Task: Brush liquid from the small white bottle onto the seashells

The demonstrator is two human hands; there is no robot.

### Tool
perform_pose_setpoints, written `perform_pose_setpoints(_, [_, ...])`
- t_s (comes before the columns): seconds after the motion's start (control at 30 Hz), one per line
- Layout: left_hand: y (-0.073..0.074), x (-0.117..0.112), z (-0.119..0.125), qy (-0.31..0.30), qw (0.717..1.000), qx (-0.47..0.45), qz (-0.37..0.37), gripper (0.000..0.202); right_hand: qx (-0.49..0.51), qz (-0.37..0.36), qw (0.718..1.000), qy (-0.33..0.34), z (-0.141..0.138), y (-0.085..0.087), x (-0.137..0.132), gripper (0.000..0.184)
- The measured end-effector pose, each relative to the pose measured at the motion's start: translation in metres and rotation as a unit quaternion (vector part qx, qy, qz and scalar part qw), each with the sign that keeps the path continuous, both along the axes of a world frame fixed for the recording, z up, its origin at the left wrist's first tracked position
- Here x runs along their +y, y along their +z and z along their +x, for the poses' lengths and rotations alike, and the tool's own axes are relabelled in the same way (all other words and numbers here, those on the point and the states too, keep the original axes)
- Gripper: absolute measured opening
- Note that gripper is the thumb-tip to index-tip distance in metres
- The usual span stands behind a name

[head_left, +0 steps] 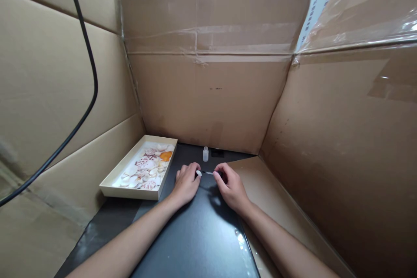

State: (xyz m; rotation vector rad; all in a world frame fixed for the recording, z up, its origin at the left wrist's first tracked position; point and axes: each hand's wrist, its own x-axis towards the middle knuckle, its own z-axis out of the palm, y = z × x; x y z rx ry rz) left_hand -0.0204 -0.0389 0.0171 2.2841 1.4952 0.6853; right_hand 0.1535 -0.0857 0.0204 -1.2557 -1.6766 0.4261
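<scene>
Right now I see cardboard walls (208, 95) closing in the black mat (202, 234) on three sides, with a black cable (87, 43) hanging across the left. A tray (130, 191) of shells (146, 167) sits just left of the left hand (186, 182), and a small bottle (205, 153) stands upright beyond both hands. The left fingers pinch a small white piece (198, 173). The right hand (231, 186) curls closed around a thin stick (208, 173) whose tip meets the piece (both too tiny to identify), and its fingers hide the stick's other end.

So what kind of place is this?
Probably a makeshift craft booth: taped cardboard walls enclose a dark tabletop, with a tray of seashells and a small bottle.
</scene>
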Motion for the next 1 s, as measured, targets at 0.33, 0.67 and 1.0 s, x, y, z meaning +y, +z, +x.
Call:
perform_pose_setpoints(0.33, [0.027,-0.017,-0.003,-0.011,0.995,0.089,0.053,0.015,0.037,-0.002,0.999,-0.01,0.003,-0.003,0.004,0.019])
perform_pose_setpoints(0.67, [0.069,-0.005,-0.079,0.157,0.967,0.194,0.045,0.034,0.068,0.014,0.996,-0.055,0.005,-0.005,0.009,0.023])
perform_pose_setpoints(1.0, [0.061,-0.025,-0.107,0.186,0.959,0.214,0.022,0.035,-0.015,0.076,0.993,-0.091,0.014,0.038,0.048,0.021])
